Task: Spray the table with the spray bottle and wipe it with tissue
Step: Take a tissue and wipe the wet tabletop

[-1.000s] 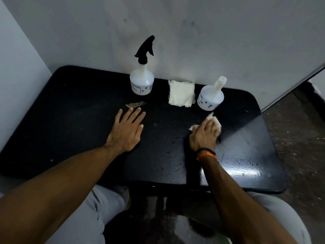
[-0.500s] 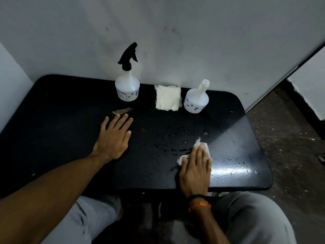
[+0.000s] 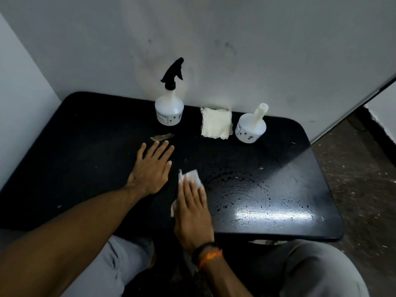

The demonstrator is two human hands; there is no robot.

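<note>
One black table; two white bottles, a spray bottle and a capless one; one tissue stack. Left hand flat, fingers straight. Right hand, fingers straight, presses a tissue, now nearer the left hand than before.

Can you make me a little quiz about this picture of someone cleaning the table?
1. True or false: the right hand presses a tissue flat on the table.
2. Which has a black trigger top? A) the spray bottle B) the bottle to the right of the cloth
3. Fill in: the left hand lies ____ on the table, holding nothing.

Key
1. True
2. A
3. flat
</note>
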